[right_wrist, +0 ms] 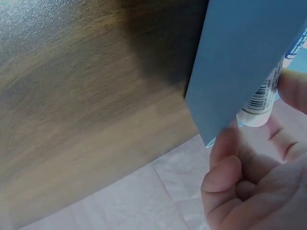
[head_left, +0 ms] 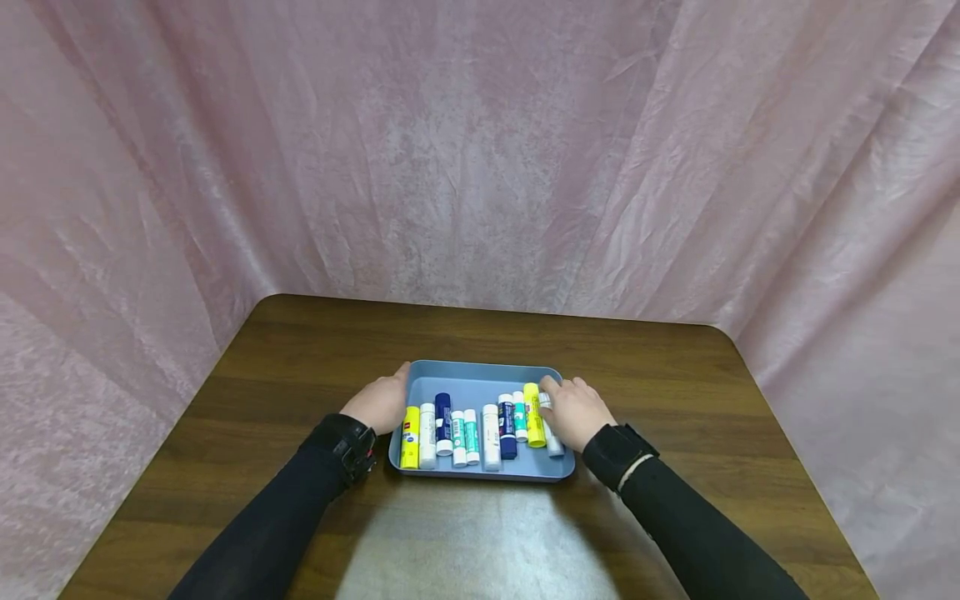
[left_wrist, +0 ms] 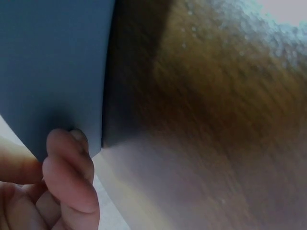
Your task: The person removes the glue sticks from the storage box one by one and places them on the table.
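A shallow blue tray [head_left: 476, 475] lies on the table with a row of glue sticks in it. My left hand [head_left: 381, 403] grips the tray's left side. In the left wrist view its curled fingers [left_wrist: 69, 177] press the outer wall. At the tray's right side, my right hand [head_left: 579, 408] pinches the upper end of the rightmost white glue stick [head_left: 553, 442], which leans in the tray. The right wrist view shows the thumb [right_wrist: 293, 91] against its barcode label, with other fingers bent at the tray's outside corner. A yellow glue stick [head_left: 533, 417] stands next to it.
Further left in the row are a dark blue glue stick [head_left: 443, 423], a teal-and-white one [head_left: 471, 437] and a yellow one [head_left: 409, 437] at the end. The brown wooden table [head_left: 480, 329] has rounded far corners. A pink curtain [head_left: 480, 167] hangs behind it.
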`<action>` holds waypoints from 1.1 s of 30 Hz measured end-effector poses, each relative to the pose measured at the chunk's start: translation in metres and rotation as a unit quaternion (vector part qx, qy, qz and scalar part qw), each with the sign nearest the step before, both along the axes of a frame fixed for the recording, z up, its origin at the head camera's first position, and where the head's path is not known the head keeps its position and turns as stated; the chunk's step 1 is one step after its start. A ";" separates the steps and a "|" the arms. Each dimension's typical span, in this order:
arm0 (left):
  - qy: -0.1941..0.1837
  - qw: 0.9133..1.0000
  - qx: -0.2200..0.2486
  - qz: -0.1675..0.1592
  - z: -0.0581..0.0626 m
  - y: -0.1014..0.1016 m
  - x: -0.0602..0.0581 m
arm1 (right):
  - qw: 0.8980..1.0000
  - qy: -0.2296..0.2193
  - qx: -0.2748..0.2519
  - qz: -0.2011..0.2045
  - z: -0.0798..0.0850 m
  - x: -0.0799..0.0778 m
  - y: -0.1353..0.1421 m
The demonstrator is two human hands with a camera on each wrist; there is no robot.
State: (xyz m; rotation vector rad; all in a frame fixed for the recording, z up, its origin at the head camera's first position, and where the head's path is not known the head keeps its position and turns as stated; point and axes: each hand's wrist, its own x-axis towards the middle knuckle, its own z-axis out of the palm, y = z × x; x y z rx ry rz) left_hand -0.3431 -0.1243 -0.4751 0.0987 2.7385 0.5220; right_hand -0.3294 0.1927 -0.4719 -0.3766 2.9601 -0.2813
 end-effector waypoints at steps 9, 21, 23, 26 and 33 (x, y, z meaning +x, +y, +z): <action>0.007 1.000 -0.002 -0.005 0.000 -0.001 0.001 | 1.000 -0.018 -0.013 -0.019 0.001 0.002 -0.001; 0.004 1.000 0.001 -0.001 -0.001 0.000 0.001 | 0.998 -0.020 -0.041 -0.034 -0.005 0.003 0.000; 0.005 1.000 0.002 -0.003 -0.001 -0.001 0.001 | 0.998 -0.018 -0.044 -0.033 -0.005 0.004 0.000; 0.006 1.000 0.005 -0.003 -0.002 -0.001 0.001 | 0.998 -0.013 -0.051 -0.033 -0.004 0.005 0.000; 0.010 1.000 0.011 -0.004 -0.004 -0.002 0.002 | 0.997 -0.008 -0.073 -0.036 0.001 0.004 0.001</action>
